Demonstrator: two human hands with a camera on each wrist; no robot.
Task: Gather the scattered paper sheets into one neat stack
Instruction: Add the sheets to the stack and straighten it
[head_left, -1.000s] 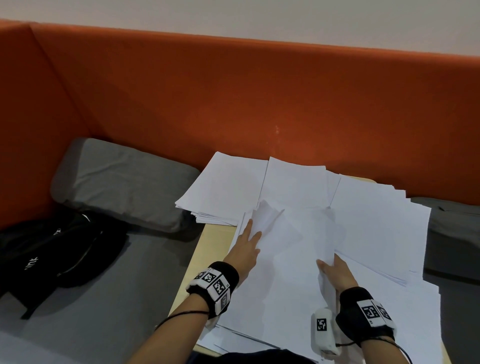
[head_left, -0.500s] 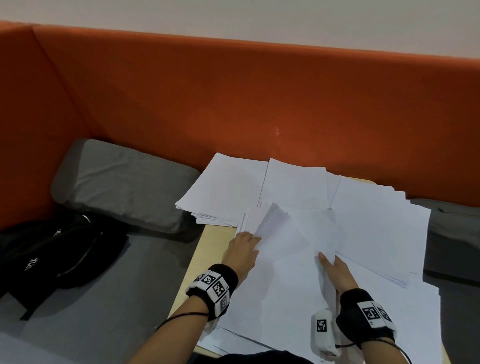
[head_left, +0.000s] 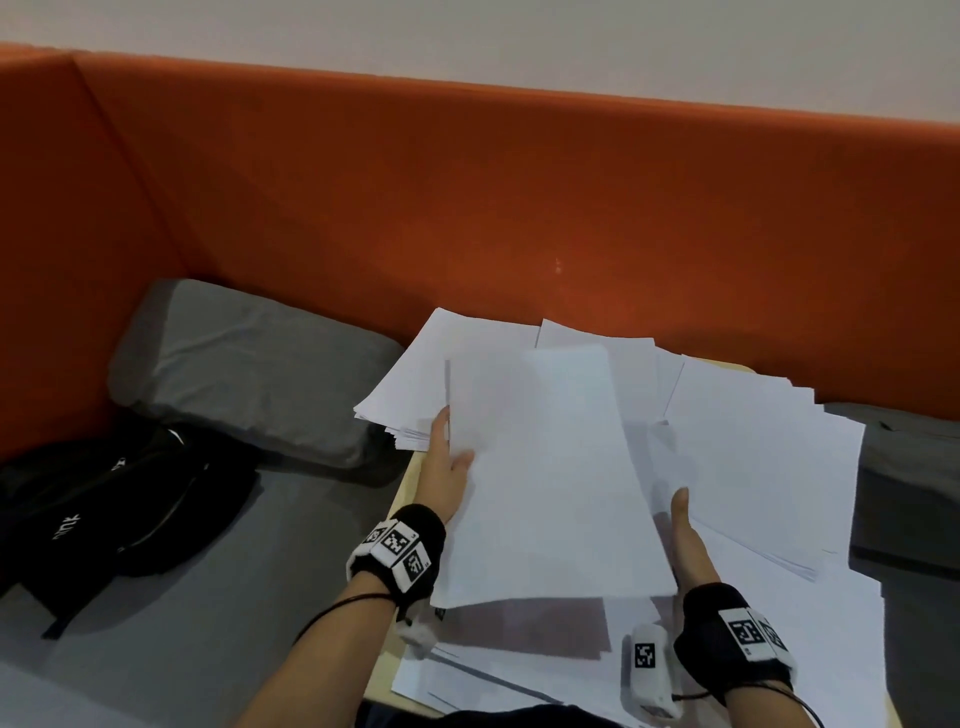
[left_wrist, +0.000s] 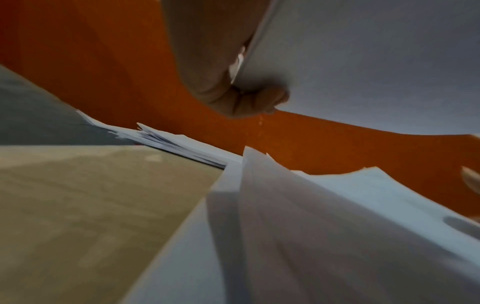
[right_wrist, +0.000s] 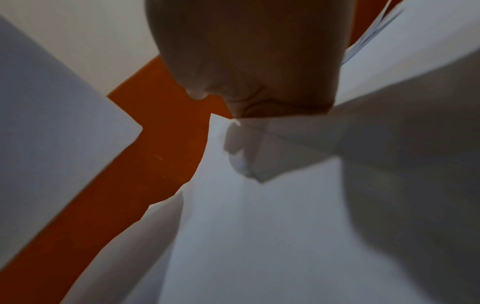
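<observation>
A bundle of white sheets (head_left: 545, 467) is held up off the table between both hands, its face tilted toward the head camera and its lower edge casting a shadow on the papers beneath. The left hand (head_left: 447, 467) grips the bundle's left edge: the thumb lies on the front, and the left wrist view shows the fingers (left_wrist: 249, 100) curled behind the paper. The right hand (head_left: 688, 540) sits at the lower right edge of the bundle with its thumb pointing up along it; the right wrist view is blurred and close, so its fingers appear to be folded under a sheet, but that grip cannot be told for sure.

Under and around the lifted bundle, loose sheets (head_left: 769, 457) lie fanned and overlapping over most of the light wooden table (head_left: 410, 478), with a thicker pile (head_left: 410, 374) jutting past the far left corner and more sheets spread near the person at the bottom edge.

Behind the table runs an orange padded backrest (head_left: 467, 208). To the left lie a grey cushion (head_left: 244, 364) and, nearer, a black bag (head_left: 119, 509) on the grey seat.
</observation>
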